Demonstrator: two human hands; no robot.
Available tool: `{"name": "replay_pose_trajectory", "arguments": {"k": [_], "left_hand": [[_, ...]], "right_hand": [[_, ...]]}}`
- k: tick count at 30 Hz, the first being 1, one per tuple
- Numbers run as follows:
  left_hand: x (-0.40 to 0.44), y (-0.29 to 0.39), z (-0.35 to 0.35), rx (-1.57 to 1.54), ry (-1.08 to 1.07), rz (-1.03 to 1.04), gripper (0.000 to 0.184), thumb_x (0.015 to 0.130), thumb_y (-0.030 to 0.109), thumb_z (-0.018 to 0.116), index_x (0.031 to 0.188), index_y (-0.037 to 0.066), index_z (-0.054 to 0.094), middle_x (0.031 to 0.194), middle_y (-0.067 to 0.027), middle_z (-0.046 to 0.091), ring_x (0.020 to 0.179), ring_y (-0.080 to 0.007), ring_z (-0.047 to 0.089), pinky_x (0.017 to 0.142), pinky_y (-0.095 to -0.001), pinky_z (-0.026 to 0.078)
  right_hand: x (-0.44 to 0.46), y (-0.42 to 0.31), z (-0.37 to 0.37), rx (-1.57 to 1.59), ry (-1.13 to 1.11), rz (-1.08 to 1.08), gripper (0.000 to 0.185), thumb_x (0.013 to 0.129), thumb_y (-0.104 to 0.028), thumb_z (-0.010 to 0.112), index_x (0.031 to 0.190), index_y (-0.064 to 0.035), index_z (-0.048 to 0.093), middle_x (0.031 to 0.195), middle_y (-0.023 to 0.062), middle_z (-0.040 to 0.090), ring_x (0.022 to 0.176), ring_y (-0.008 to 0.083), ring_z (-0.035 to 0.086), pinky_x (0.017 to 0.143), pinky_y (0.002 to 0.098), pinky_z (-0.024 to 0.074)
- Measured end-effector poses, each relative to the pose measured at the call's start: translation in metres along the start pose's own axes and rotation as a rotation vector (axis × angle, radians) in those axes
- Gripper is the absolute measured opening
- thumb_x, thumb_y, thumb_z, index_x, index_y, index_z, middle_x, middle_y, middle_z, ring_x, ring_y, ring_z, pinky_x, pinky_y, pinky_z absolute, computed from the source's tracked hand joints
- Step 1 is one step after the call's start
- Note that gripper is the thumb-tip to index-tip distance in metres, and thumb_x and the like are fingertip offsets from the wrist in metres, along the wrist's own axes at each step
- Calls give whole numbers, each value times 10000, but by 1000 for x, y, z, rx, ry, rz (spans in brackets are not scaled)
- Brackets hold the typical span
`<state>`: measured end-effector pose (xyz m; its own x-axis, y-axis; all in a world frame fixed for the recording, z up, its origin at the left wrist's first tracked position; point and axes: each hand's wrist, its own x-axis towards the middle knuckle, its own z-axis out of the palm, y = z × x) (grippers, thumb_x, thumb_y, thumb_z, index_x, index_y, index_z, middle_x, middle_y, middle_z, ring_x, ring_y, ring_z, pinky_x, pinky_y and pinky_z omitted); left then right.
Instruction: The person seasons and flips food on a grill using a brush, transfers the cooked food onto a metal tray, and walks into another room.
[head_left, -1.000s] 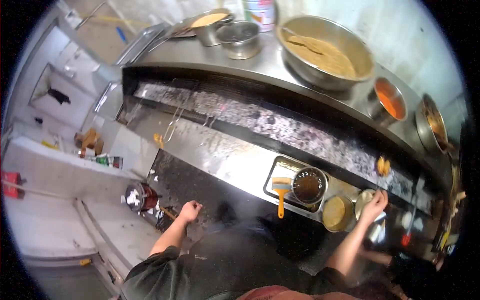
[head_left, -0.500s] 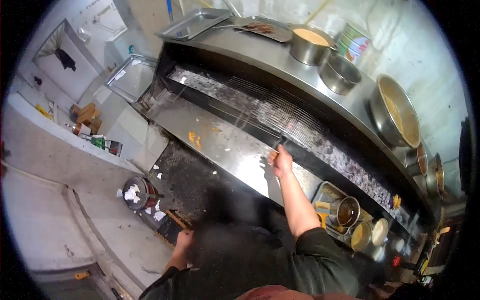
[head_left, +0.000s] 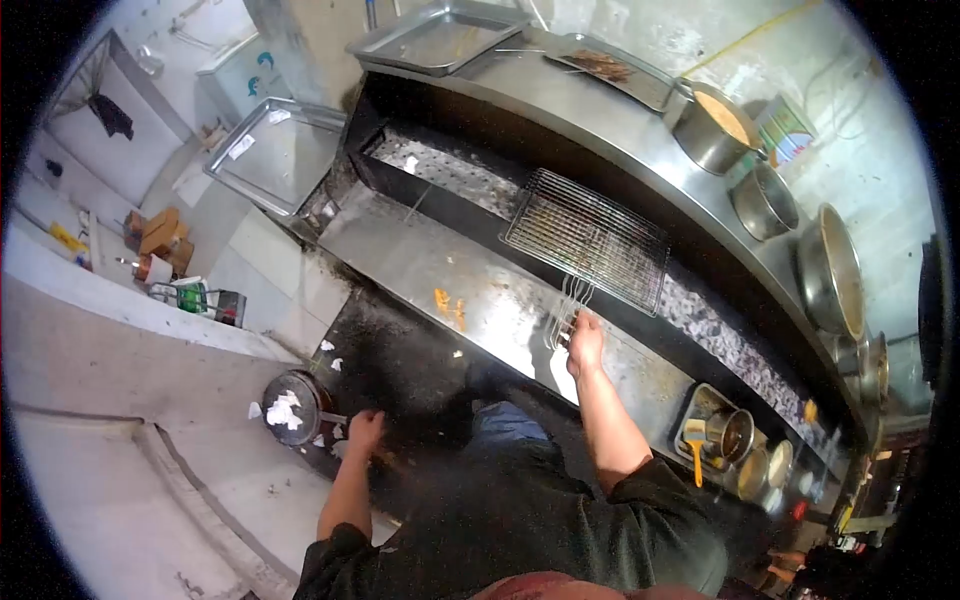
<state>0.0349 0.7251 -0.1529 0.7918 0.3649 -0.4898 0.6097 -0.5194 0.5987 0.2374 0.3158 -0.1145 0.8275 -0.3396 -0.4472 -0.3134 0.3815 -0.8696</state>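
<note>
My right hand [head_left: 585, 345] is wrapped round the wire handles of a grill basket [head_left: 590, 240]. The basket's rectangular mesh lies across the charcoal trough [head_left: 700, 320], slightly tilted; what it holds between its wires is too unclear to name. Low on the left, my left hand [head_left: 367, 431] hangs with its fingers curled and nothing visible in them. A round dark bin [head_left: 293, 410] with white crumpled paper on top stands on the floor just left of it. Under my right forearm runs the steel ledge [head_left: 400, 245] of the grill, with orange scraps [head_left: 450, 303] on it.
Along the back shelf stand a metal tray [head_left: 440, 40], a tray of skewers [head_left: 605, 68], a pot [head_left: 715, 130], an empty-looking pot [head_left: 765, 203] and a large bowl [head_left: 832, 270]. At the right sit a sauce pot [head_left: 737, 435] and an orange-handled brush [head_left: 696, 455]. Another tray [head_left: 280, 150] is at the left.
My right hand has drawn the grill basket's handle toward me, and the mesh now shows broad side up over the trough. My left hand has risen slightly. The view has shifted left.
</note>
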Motion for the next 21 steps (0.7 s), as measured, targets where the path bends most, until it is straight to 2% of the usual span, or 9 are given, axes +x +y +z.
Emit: {"name": "replay_pose_trajectory", "arguments": {"k": [3, 6, 7, 9, 11, 14, 15, 18, 21], "left_hand": [[62, 78, -8, -84, -52, 104, 316, 855, 280, 600, 872, -33, 636, 682, -98, 633, 602, -184, 610, 611, -323, 484], [138, 153, -25, -130, 33, 359, 353, 881, 325, 564, 910, -22, 621, 706, -67, 625, 675, -179, 586, 651, -328, 461], [172, 167, -27, -80, 168, 499, 346, 888, 319, 555, 936, -17, 623, 722, -69, 630, 674, -179, 589, 658, -327, 460], [210, 216, -40, -106, 279, 493, 349, 887, 319, 560, 986, -12, 613, 830, -122, 653, 756, -206, 614, 712, -324, 463], [254, 248, -50, -291, 97, 373, 300, 855, 282, 562, 922, -9, 597, 855, -224, 622, 812, -390, 591, 708, -409, 461], [268, 309, -67, 46, 3, 394, 312, 861, 282, 567, 904, -25, 595, 807, -198, 629, 749, -360, 595, 682, -399, 460], [285, 307, -59, -11, -47, 437, 316, 866, 283, 579, 862, -32, 608, 746, -129, 640, 683, -247, 604, 630, -358, 460], [320, 303, -36, -309, -404, 285, 248, 887, 257, 589, 928, 16, 628, 766, -28, 628, 653, -102, 547, 596, -244, 431], [327, 305, -36, -365, -468, 298, 215, 882, 225, 587, 864, 17, 639, 730, -33, 631, 636, -106, 550, 568, -264, 428]], "right_hand": [[-12, -15, 25, 367, -188, 263, 273, 975, -322, 390, 1091, -83, 452, 949, 136, 618, 809, 276, 630, 631, 394, 525], [-13, -16, 48, 351, -232, 334, 262, 966, -299, 439, 1076, -61, 446, 917, 147, 634, 708, 246, 629, 575, 350, 525], [-11, -11, 52, 353, -250, 321, 216, 964, -278, 456, 1045, -77, 459, 893, 141, 644, 663, 235, 628, 535, 329, 512], [-11, -1, 61, 381, -158, 295, 149, 966, -252, 463, 978, -104, 478, 786, 111, 632, 585, 207, 590, 491, 330, 488], [-14, -6, 80, 410, -69, 254, 140, 968, -245, 461, 953, -109, 490, 717, 88, 604, 550, 194, 562, 477, 325, 477], [-18, -4, 94, 353, -16, 195, 145, 970, -239, 458, 951, -101, 498, 662, 78, 573, 520, 195, 542, 465, 328, 462], [-18, -1, 95, 326, -11, 172, 156, 969, -245, 454, 963, -94, 489, 666, 82, 571, 516, 197, 538, 466, 322, 455], [-16, 0, 104, 288, 57, 123, 159, 970, -238, 444, 944, -84, 472, 649, 86, 560, 494, 198, 525, 447, 312, 439], [-17, 9, 116, 131, 113, 58, 164, 974, -229, 433, 901, -85, 456, 611, 81, 545, 458, 187, 506, 415, 295, 422]]}}
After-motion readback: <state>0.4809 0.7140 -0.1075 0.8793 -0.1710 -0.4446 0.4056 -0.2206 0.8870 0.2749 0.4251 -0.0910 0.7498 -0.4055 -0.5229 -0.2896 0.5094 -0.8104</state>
